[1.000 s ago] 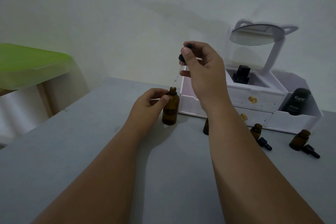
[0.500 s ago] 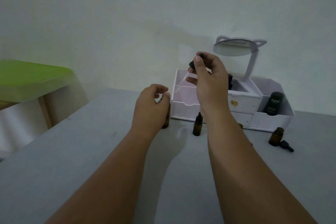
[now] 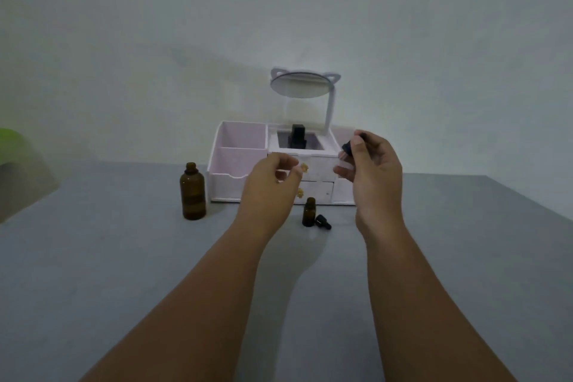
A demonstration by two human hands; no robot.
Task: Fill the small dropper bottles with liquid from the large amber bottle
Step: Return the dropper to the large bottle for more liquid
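2 bare forearms are reaching out from the near edge over a grey table [image 3: 93,257]. Between the wrists, 1 small dropper bottle [image 3: 309,212] is standing uncapped, with a black cap [image 3: 323,222] lying just to its right.

Above and slightly left of it, the left hand [image 3: 273,186] is hovering with its fingers loosely curled. Nothing is showing in them, though the hand is blurred. To the right, the right hand [image 3: 375,174] is pinching a black-bulbed dropper [image 3: 348,147] between thumb and fingertips. Its glass tube is angling down and left, too blurred to show whether it is carrying liquid.

Farther out on the left, the large amber bottle [image 3: 193,192] is standing open, well apart from both hands. Behind everything, a white organiser [image 3: 238,161] with 1 round mirror [image 3: 299,85] is sitting against the wall.

Spillage is looking like the main risk. The dropper is hanging over bare table, not over the small bottle's mouth, so any squeeze on the bulb now would probably be dripping wide. The narrow neck is leaving little margin. With neither hand steadying the light bottle, a knock from the tube tip could be tipping it over. A sweep of the left forearm could also be toppling the open amber bottle.
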